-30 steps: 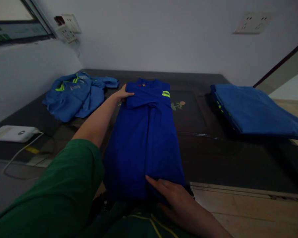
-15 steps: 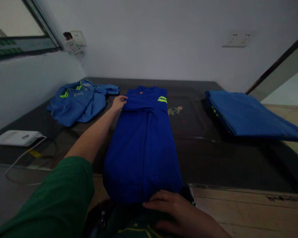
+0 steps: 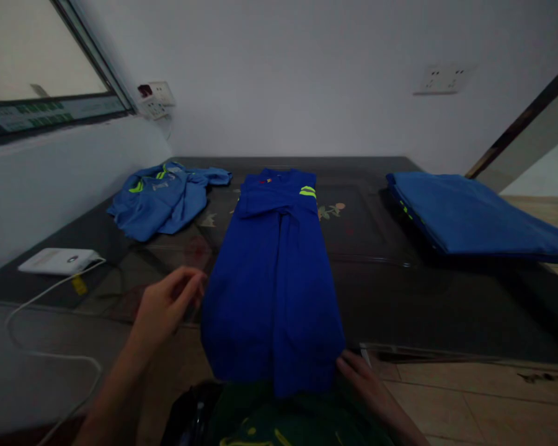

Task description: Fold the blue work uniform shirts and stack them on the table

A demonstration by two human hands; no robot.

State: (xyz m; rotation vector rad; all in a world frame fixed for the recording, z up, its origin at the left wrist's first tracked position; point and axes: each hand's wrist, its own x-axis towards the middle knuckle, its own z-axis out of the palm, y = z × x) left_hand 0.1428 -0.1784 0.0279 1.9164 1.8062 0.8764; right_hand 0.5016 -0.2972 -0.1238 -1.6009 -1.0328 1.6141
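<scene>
A dark blue garment [image 3: 279, 279] with a yellow-green stripe lies folded lengthwise on the dark table, its lower end hanging over the front edge. Just left of its middle is my left hand [image 3: 172, 300], fingers curled and apart, holding nothing. My right hand [image 3: 360, 375] touches the garment's lower right edge; the fingertips are partly hidden, so a grip cannot be made out. At the back left lies a crumpled lighter blue garment [image 3: 165, 201]. Folded blue garments [image 3: 483, 214] form a pile on the right.
A white device [image 3: 60, 261] with a cable sits on the table [image 3: 390, 303] at the left. Wall sockets [image 3: 441, 79] are mounted above the table, and a window frame [image 3: 88, 111] is at the upper left.
My left hand has left the garment's upper left edge and moved back toward me. My right hand has shifted right to the lower right edge. The view has moved slightly.
</scene>
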